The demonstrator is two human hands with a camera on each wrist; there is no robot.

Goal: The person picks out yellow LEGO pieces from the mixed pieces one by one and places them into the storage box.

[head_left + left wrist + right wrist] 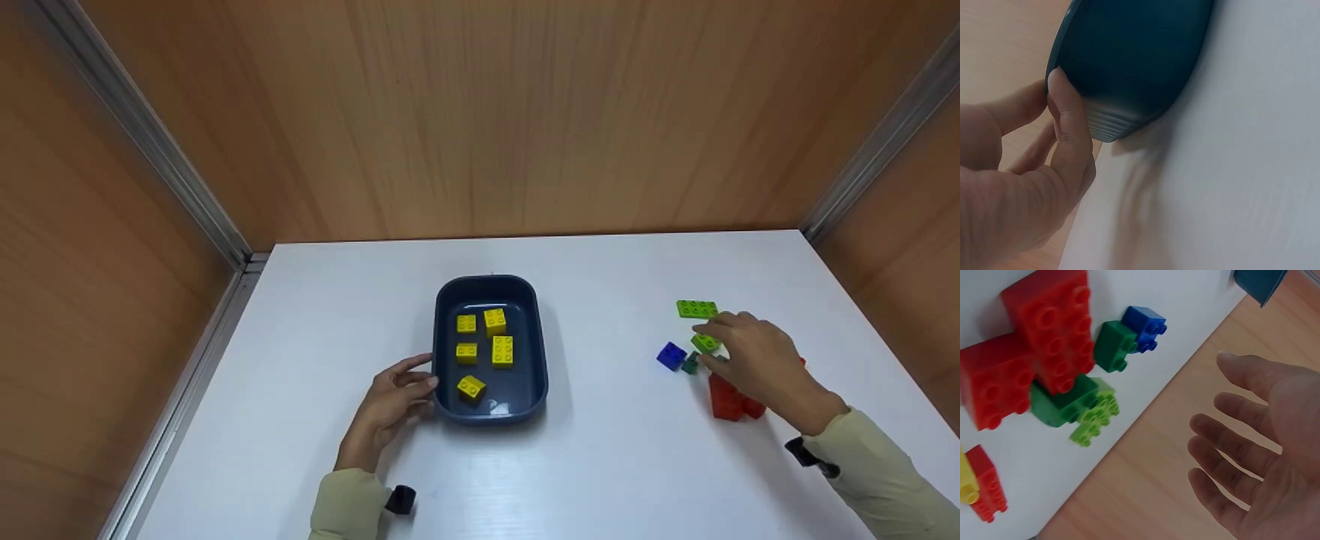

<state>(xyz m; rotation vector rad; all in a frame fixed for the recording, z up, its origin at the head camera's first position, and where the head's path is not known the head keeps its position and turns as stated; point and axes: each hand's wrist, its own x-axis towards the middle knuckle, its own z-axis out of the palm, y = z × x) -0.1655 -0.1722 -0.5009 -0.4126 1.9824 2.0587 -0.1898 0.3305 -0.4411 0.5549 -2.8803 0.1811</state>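
Note:
A dark blue tray (528,379) stands mid-table with several yellow bricks (502,352) in it. My left hand (394,399) holds the tray's left side near its front corner; in the left wrist view the thumb and fingers lie at the rim (1054,53). Over the bricks on the right hovers my right hand (757,358), its fingers spread and nothing between them. Beneath and beside it are a light green brick (705,343), a dark green brick (1111,346), a blue brick (671,356) and red bricks (724,397). The hand hides part of the group.
A long light green brick (697,309) lies behind the group. At the edge of the right wrist view show a yellow brick (967,481) and another red brick (987,486). Wooden panels (517,120) enclose the white table (337,300) at the back and sides.

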